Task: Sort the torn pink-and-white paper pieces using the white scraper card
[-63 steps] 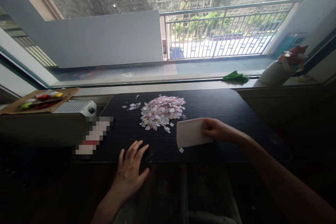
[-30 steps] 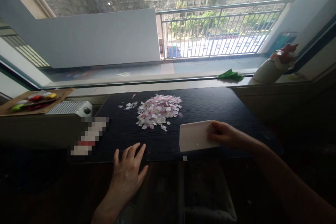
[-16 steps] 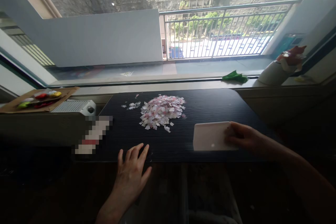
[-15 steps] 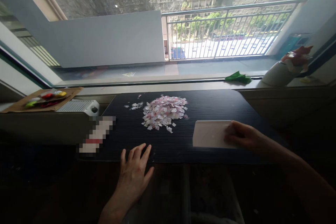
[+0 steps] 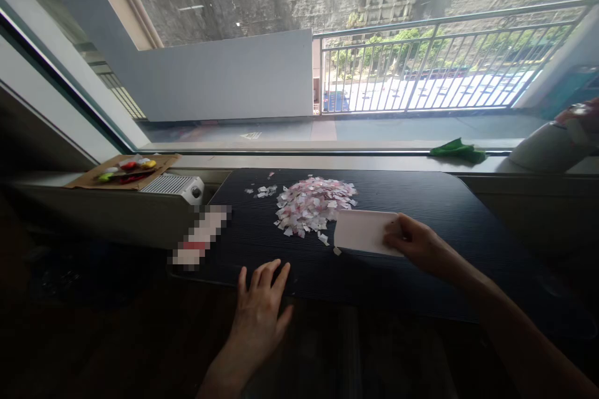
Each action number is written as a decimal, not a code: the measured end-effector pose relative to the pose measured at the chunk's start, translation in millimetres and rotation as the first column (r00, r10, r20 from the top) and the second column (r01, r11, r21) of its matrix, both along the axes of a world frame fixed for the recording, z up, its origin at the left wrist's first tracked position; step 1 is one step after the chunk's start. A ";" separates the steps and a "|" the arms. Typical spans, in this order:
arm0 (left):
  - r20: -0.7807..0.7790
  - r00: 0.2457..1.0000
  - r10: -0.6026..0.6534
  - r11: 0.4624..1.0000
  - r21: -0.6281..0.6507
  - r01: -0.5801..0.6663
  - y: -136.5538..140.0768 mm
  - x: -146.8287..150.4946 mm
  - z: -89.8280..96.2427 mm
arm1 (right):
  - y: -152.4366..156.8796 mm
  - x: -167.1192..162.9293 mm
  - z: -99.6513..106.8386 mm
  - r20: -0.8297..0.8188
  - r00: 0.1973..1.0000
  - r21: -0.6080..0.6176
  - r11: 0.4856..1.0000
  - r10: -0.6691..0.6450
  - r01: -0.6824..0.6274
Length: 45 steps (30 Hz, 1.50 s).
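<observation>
A heap of small pink and white paper scraps (image 5: 314,202) lies on the dark wood-grain table (image 5: 421,193). My right hand (image 5: 412,237) grips the right end of a flat, pale rectangular piece (image 5: 362,230), perhaps a card or a shallow scraper; its exact kind I cannot tell. The left edge of this piece is at the lower right of the heap, by a few loose scraps. My left hand (image 5: 262,305) rests at the table's front edge with fingers spread, holding nothing. A few scraps (image 5: 266,191) lie apart, left of the heap.
A blurred-out pale item (image 5: 201,237) lies at the table's left edge. Beyond it, cardboard (image 5: 121,171) with colourful packets rests on a ledge beside a white vented unit (image 5: 175,186). On the windowsill are a green crumpled piece (image 5: 458,151) and a white rounded object (image 5: 538,146).
My right hand has brought the pale piece left, up to the heap's lower right edge. My left hand stays spread at the table edge. The whole view has shifted.
</observation>
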<state>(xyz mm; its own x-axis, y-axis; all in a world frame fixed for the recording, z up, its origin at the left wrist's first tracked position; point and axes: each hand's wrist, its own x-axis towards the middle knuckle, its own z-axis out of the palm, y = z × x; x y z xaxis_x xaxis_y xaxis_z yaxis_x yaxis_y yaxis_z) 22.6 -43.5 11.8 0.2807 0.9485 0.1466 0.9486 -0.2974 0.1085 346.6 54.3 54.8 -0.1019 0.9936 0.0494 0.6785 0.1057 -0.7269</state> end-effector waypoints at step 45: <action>-0.032 0.999 -0.013 0.997 0.079 0.016 -1.0 -0.8 -3.2 | -31.9 44.0 32.9 0.059 0.998 -0.174 0.985 0.015 -0.005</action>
<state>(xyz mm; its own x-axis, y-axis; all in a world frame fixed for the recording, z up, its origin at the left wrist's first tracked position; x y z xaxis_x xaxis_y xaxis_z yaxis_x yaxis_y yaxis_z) 21.8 -44.5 8.6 0.3000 0.9301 0.2120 0.9466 -0.3177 0.0541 390.5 22.4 87.7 -0.1092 0.9855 -0.1298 0.7207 -0.0114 -0.6932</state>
